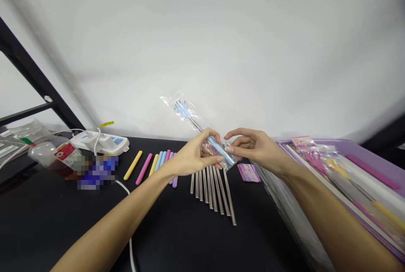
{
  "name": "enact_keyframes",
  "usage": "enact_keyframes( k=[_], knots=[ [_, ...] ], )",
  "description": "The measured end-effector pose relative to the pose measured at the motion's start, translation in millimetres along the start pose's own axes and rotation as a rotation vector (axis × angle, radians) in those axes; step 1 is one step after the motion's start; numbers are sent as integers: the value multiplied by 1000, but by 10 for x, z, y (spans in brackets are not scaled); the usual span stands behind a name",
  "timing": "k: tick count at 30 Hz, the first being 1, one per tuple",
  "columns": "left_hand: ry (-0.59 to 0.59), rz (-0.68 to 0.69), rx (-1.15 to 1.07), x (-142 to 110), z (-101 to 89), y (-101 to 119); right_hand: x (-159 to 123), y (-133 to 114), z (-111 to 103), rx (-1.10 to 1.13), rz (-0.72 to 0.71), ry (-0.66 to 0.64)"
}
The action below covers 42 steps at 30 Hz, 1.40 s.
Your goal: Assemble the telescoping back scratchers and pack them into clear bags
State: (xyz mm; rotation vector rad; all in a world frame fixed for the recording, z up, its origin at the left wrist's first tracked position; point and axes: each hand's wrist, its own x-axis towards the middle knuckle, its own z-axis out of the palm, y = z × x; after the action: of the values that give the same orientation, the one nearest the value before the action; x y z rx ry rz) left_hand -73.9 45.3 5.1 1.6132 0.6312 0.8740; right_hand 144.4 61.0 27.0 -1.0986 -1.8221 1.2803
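A light blue back scratcher (pixel 218 148) with a hand-shaped head and a metal rod is inside a clear plastic bag (pixel 177 97). My left hand (pixel 193 153) is closed around its handle, fingers underneath and thumb on the near side. With thumb and fingers my right hand (pixel 253 147) pinches the bag near the handle's lower end. Under my hands several metal rods (pixel 218 191) lie fanned out on the black table (pixel 177 238). A small pink printed card (pixel 249 172) lies to the right of the rods.
Several coloured handles (pixel 144 169) lie left of the rods. A purple bin (pixel 348 145) at right holds bagged back scratchers (pixel 316 161); plastic bags (pixel 280 204) lie beside it. At left are a white power strip (pixel 118 141), a bottle (pixel 47 156) and a white cable (pixel 130 246).
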Motion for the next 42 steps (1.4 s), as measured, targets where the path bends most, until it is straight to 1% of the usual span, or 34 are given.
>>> enact_keyframes(
  k=[2,3,4,5,8,9,10,12,14,16,19,21,22,23,24,26,28,29,31,34,39,42],
  knots=[
    [-7,-10,54,-4,-22,30,-10,-15,-16,-48,40,-70],
    [24,-6,83,2,-43,40,-13,-13,-25,-70,51,-111],
    [85,6,106,13,-73,43,-16,-3,-37,-90,58,-150],
    [174,24,119,28,-113,39,-19,12,-50,-106,65,-184],
    [489,102,117,78,-274,-2,-32,68,-95,-131,104,-273],
    [570,127,108,90,-330,-18,-40,79,-107,-136,123,-309],
    [627,142,97,97,-381,-30,-48,85,-116,-140,142,-346],
    [670,133,87,98,-452,-39,-64,79,-119,-150,181,-422],
    [660,84,98,89,-471,-32,-77,58,-103,-166,208,-489],
    [648,47,125,78,-448,-22,-87,32,-78,-175,222,-566],
    [609,39,146,66,-387,-31,-103,-5,-51,-201,244,-698],
    [544,55,152,56,-356,-49,-112,-27,-64,-264,241,-741],
    [507,65,158,49,-344,-58,-115,-35,-85,-297,233,-727],
    [466,70,164,41,-332,-63,-115,-38,-116,-327,223,-687],
    [418,71,165,32,-320,-64,-114,-35,-157,-357,213,-624],
    [306,62,155,14,-288,-53,-105,-6,-258,-456,197,-454],
    [180,45,130,-1,-244,-35,-91,54,-361,-632,192,-302],
    [118,33,121,-7,-217,-29,-83,93,-405,-733,197,-259],
    [19,4,119,-14,-159,-32,-68,180,-462,-904,223,-242],
    [-52,-35,132,-16,-74,-75,-40,292,-469,-1016,251,-286],
    [-101,-68,138,-12,15,-156,7,346,-411,-1032,260,-299],
    [-101,-89,158,-13,35,-170,12,348,-414,-1005,257,-289]
  ],
)
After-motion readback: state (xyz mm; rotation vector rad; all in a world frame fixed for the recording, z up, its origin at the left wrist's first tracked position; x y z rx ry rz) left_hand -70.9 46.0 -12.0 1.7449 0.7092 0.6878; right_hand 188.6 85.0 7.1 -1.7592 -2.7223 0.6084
